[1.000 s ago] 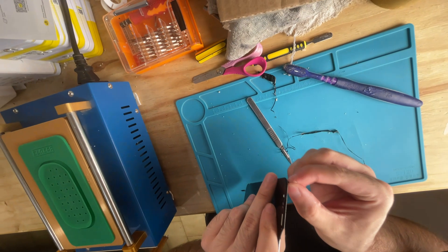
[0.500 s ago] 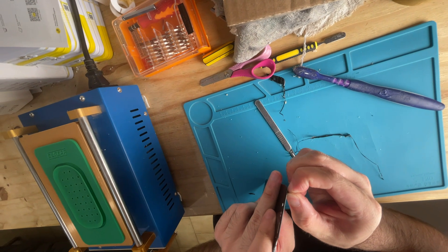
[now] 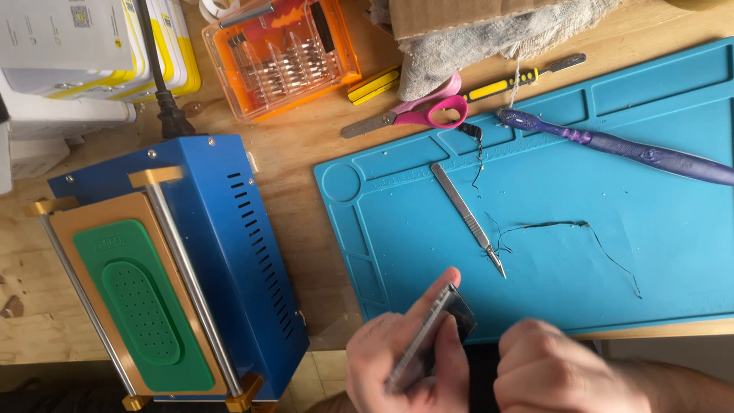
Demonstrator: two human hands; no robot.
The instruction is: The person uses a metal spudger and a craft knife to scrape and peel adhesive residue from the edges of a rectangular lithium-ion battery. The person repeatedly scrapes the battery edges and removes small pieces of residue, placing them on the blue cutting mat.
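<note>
Hands meet at the near edge of the blue work mat (image 3: 550, 191). The left hand (image 3: 397, 363) grips a thin dark phone (image 3: 432, 336), tilted on edge, fingers wrapped around its sides. The right hand (image 3: 562, 375) sits just right of it, curled into a loose fist; whether it pinches anything cannot be told. On the mat, just beyond the phone, lies a scalpel (image 3: 468, 218) beside black adhesive strips (image 3: 550, 226). A purple toothbrush (image 3: 619, 145) lies at the far right, and pink scissors (image 3: 413, 115) rest by the mat's far edge. A blue machine with a green pad (image 3: 176, 260) stands to the left.
</note>
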